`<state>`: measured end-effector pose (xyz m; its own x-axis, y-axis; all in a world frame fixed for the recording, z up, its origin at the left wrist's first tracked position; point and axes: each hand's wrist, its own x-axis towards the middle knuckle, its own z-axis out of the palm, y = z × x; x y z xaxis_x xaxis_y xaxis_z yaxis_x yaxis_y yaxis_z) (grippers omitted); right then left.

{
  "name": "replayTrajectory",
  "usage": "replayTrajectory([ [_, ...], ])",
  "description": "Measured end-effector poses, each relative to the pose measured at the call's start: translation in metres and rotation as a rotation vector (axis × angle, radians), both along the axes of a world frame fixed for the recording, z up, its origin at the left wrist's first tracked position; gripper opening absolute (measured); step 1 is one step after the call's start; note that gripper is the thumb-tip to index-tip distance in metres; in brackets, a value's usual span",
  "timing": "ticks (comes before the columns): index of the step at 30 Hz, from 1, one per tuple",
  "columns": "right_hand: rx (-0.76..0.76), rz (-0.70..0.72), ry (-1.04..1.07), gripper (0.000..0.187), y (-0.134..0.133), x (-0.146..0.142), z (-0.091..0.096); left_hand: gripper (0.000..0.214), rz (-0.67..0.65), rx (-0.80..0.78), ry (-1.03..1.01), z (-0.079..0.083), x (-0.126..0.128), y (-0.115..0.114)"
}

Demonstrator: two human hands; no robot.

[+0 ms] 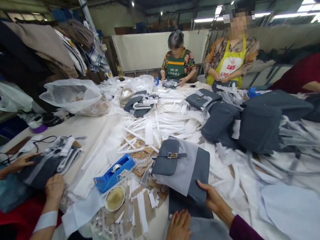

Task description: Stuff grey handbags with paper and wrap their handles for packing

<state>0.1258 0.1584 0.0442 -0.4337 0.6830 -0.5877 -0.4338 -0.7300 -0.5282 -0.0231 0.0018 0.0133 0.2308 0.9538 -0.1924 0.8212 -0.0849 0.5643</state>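
A grey handbag (181,164) between two hands on a crowded workshop surface (89,126)

The right hand (214,199) pinches the bag's lower corner, while the left hand (176,235) lies flat, fingers (179,222) spread, on grey cloth (205,239) just below it. The bag, with its gold buckle (172,155), sits among white strips (160,120), near a blue tape dispenser (114,173) and a small round dish (115,198). More grey bags (259,130) heap to the right (a co-worker's hands (23,163) rest on another at left). At the far end sit a person in a green apron (177,68) and another in a yellow apron (229,64), under fluorescent lights (291,15), with clothes (41,41) hanging at left.
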Motion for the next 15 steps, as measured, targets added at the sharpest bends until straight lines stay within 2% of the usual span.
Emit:
replayTrajectory([
  [3,0.075,-0.016,0.024,0.048,0.024,-0.035,0.012,0.051,0.002,0.013,0.019,-0.003,0.001,0.0],
  [6,0.197,-0.005,0.044,0.047,0.062,-0.08,0.034,0.048,0.001,0.042,0.049,-0.004,0.003,0.0],
  [9,0.359,0.068,0.033,0.046,0.102,-0.115,0.05,0.046,-0.02,0.073,0.099,-0.002,0.005,0.001],
  [10,0.417,0.137,-0.026,0.044,0.111,-0.121,0.053,0.046,-0.03,0.084,0.11,-0.001,0.005,0.002],
  [12,0.513,0.24,-0.18,0.037,0.117,-0.121,0.055,0.046,-0.046,0.105,0.123,-0.001,0.005,0.003],
  [13,0.54,0.27,-0.249,0.033,0.111,-0.116,0.053,0.045,-0.05,0.114,0.126,-0.002,0.005,0.003],
  [15,0.563,0.291,-0.341,0.025,0.083,-0.093,0.045,0.045,-0.055,0.133,0.127,-0.004,0.005,0.003],
])
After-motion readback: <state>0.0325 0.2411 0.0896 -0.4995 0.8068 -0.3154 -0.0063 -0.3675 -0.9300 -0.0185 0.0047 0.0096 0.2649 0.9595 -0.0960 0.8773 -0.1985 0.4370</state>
